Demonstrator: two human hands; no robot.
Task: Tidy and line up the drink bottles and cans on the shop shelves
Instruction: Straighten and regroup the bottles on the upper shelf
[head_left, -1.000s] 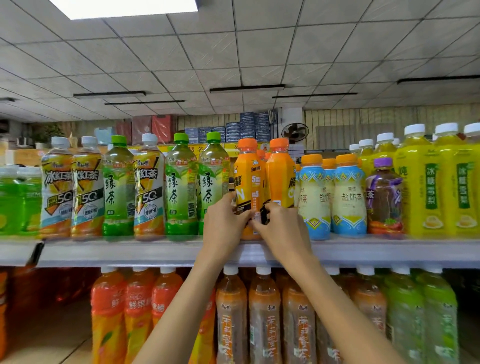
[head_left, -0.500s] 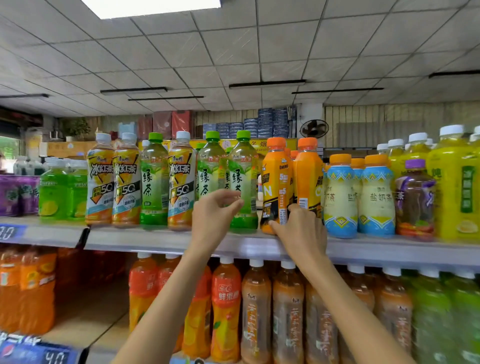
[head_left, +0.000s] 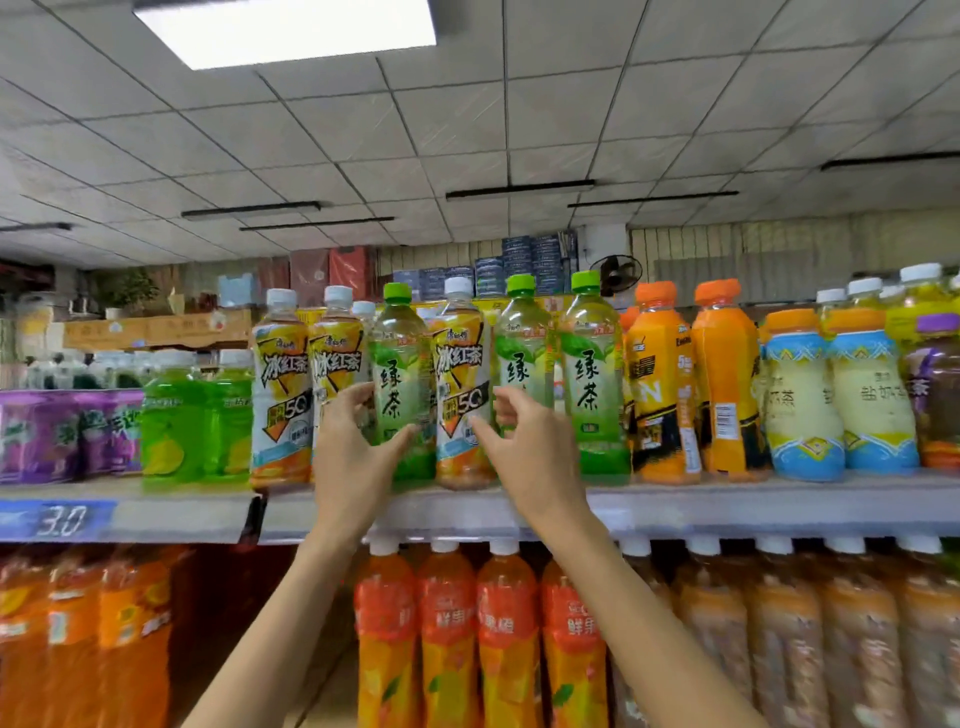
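On the upper shelf (head_left: 727, 506) the front row stands mixed: two iced-tea bottles at the left, then a green tea bottle (head_left: 400, 384), then one more iced-tea bottle (head_left: 460, 389), then two green tea bottles at its right. The left hand (head_left: 353, 447) is at the left side of the green tea bottle, the fingers spread and curled, the thumb touching its lower label; the grip is open, not closed around the bottle. The right hand (head_left: 524, 447) is at the right side of the iced-tea bottle, also open, with the thumb on the lower label and the fingers curled in front of the next green bottle. Both bottles stand upright at the front edge of the shelf, touching each other. I judge they are full and so rather heavy, with thin plastic walls that give a little under pressure and a smooth film label that can slip. It is better to hold them around the middle of the body, below the shoulder, because the neighbours stand very close and can be knocked.
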